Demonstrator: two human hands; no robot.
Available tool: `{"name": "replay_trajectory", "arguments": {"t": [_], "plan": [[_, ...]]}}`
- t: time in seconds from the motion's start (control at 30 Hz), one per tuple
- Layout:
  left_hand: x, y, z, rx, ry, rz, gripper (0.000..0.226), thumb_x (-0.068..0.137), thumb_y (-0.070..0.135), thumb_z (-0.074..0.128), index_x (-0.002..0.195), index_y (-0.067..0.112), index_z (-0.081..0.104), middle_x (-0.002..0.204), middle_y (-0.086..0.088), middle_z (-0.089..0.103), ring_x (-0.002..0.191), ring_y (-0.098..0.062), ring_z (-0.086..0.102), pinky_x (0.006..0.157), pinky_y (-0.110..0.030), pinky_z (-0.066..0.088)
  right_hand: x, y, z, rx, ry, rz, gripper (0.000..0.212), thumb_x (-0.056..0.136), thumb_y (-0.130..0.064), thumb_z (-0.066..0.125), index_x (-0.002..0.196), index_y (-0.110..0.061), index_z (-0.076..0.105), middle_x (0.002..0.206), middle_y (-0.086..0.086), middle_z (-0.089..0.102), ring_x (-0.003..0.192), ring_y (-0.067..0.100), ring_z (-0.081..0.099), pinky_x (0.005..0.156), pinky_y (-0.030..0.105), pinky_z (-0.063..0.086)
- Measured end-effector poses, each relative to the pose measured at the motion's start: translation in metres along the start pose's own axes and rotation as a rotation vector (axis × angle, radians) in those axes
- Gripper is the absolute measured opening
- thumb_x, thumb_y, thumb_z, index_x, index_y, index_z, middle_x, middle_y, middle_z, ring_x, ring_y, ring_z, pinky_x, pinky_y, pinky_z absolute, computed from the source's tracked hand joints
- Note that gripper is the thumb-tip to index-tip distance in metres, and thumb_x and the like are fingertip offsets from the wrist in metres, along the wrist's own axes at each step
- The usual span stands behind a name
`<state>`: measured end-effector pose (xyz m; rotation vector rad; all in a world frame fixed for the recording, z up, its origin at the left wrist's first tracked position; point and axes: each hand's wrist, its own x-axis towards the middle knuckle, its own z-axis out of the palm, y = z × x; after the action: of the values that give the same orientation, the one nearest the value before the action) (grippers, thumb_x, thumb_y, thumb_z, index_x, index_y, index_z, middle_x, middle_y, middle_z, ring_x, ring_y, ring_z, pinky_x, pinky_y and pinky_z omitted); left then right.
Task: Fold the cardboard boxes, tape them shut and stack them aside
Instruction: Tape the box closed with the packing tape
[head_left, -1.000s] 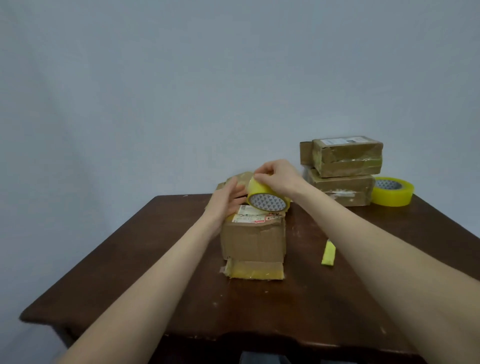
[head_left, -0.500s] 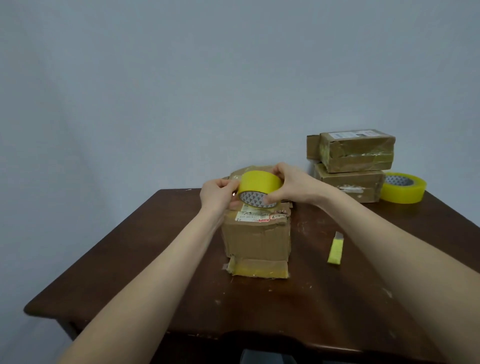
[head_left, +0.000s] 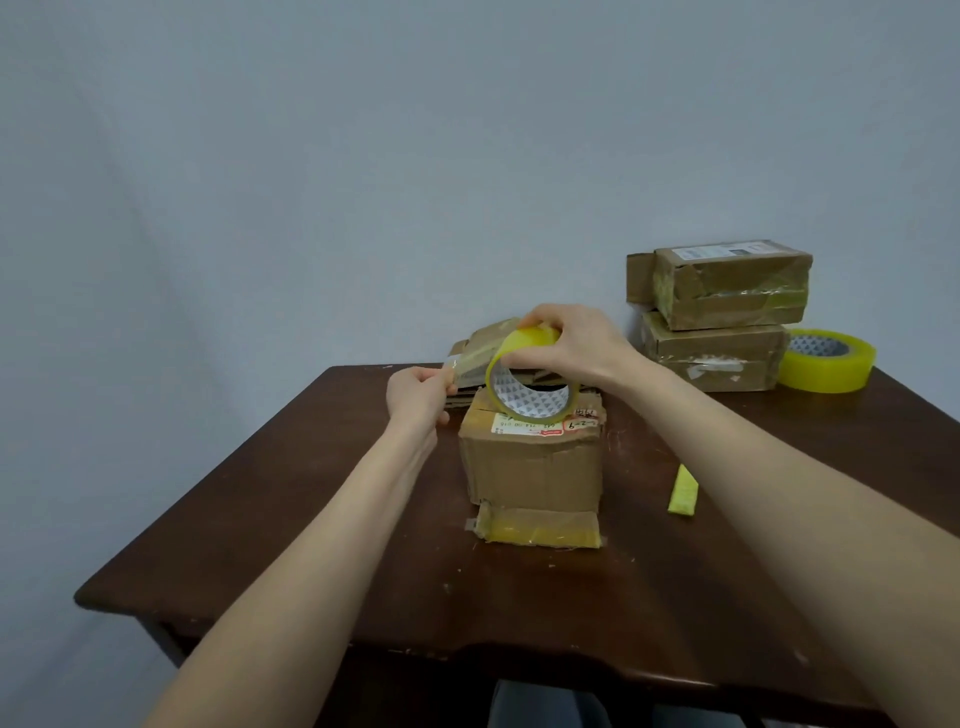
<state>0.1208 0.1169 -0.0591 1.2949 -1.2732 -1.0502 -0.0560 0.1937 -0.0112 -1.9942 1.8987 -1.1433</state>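
Note:
A brown cardboard box (head_left: 532, 467) stands in the middle of the dark wooden table (head_left: 322, 545), with yellow tape along its bottom front edge. Just above its top, my right hand (head_left: 566, 348) grips a yellow tape roll (head_left: 524, 384) from above. My left hand (head_left: 421, 395) pinches the loose end of the tape strip (head_left: 467, 361), which stretches from the roll to the left. Flattened cardboard (head_left: 480, 338) lies behind the box, partly hidden by the roll and my hands.
Two taped boxes (head_left: 722, 312) are stacked at the back right of the table. A second yellow tape roll (head_left: 828, 358) lies beside them. A short yellow tape scrap (head_left: 683, 491) lies to the right of the middle box. A pale wall stands behind.
My right hand has lifted and tilted the roll above the box. My left hand has moved left and drawn a strip of tape off the roll.

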Motion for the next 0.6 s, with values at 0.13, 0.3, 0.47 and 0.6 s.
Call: {"name": "replay_trajectory", "arguments": {"t": [0.13,0.3,0.47,0.6], "plan": [[0.001,-0.012,-0.003,0.010,0.000,-0.024,0.023,0.090,0.015,0.059,0.066,0.012,0.057,0.066,-0.002,0.058,0.040,-0.013,0.034,0.045,-0.021,0.029,0.004,-0.003,0.003,-0.077,-0.025,0.007,0.064,0.068,-0.066,0.068,0.122,-0.032,0.063,0.129,-0.007,0.060,0.121,0.016,0.051,0.100,0.036,0.044],[-0.002,-0.027,-0.004,-0.021,0.012,-0.066,0.023,0.089,0.013,0.059,0.067,0.010,0.059,0.067,-0.003,0.057,0.042,-0.014,0.034,0.045,-0.021,0.027,0.000,-0.006,0.007,-0.106,-0.022,0.064,0.066,0.066,-0.068,0.067,0.116,-0.026,0.052,0.114,-0.002,0.058,0.106,0.021,0.054,0.091,0.043,0.048],[-0.006,-0.034,-0.007,-0.010,0.006,-0.076,0.021,0.091,0.015,0.060,0.070,0.011,0.059,0.066,-0.001,0.056,0.044,-0.014,0.036,0.046,-0.022,0.029,-0.002,-0.008,0.005,-0.046,-0.016,0.054,0.054,0.060,-0.066,0.072,0.096,-0.031,0.053,0.095,-0.009,0.056,0.096,0.017,0.054,0.082,0.039,0.049],[-0.016,-0.041,-0.006,0.054,-0.096,-0.137,0.022,0.092,0.015,0.060,0.071,0.008,0.058,0.060,-0.001,0.049,0.035,-0.008,0.033,0.039,-0.018,0.024,-0.006,-0.010,0.013,0.046,-0.004,0.016,0.044,0.068,-0.054,0.077,0.101,-0.031,0.058,0.094,-0.012,0.055,0.097,0.014,0.054,0.075,0.029,0.042]]}}
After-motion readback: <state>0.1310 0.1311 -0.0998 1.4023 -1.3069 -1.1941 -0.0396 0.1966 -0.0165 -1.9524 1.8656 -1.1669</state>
